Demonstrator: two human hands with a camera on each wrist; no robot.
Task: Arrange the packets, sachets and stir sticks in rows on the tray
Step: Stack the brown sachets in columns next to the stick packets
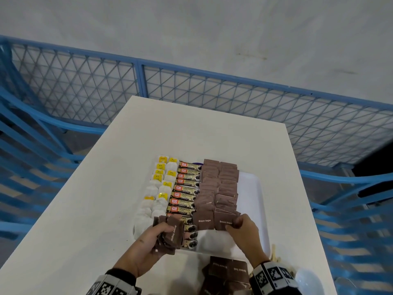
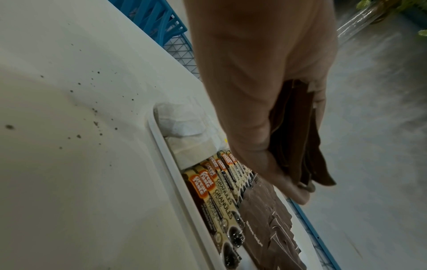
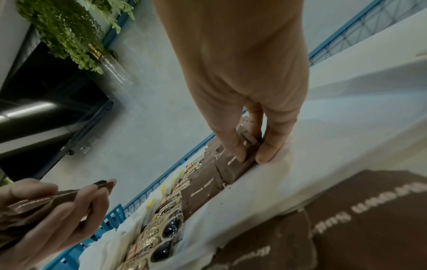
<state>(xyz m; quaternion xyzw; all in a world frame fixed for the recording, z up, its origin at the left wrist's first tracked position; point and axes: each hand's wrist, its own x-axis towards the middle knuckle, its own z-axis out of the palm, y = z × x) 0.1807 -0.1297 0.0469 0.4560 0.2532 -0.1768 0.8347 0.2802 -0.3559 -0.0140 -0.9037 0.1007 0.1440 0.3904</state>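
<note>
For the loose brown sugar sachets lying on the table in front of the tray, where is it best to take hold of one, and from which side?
Probably the top brown sugar sachet of the loose pile, taken by its free right edge. It lies flat and overlaps its neighbours, so only that edge seems open to a thumb-and-finger pinch. Come from above and the right; the right hand is nearest, though it is now pinching a sachet in the tray.

The left hand (image 2: pixel 261 109) grips brown sachets (image 2: pixel 298 146) above the tray (image 2: pixel 175 191).

Dark sleeves (image 1: pixel 122 277), wristbands (image 1: pixel 274 276) with black-and-white square markers.
</note>
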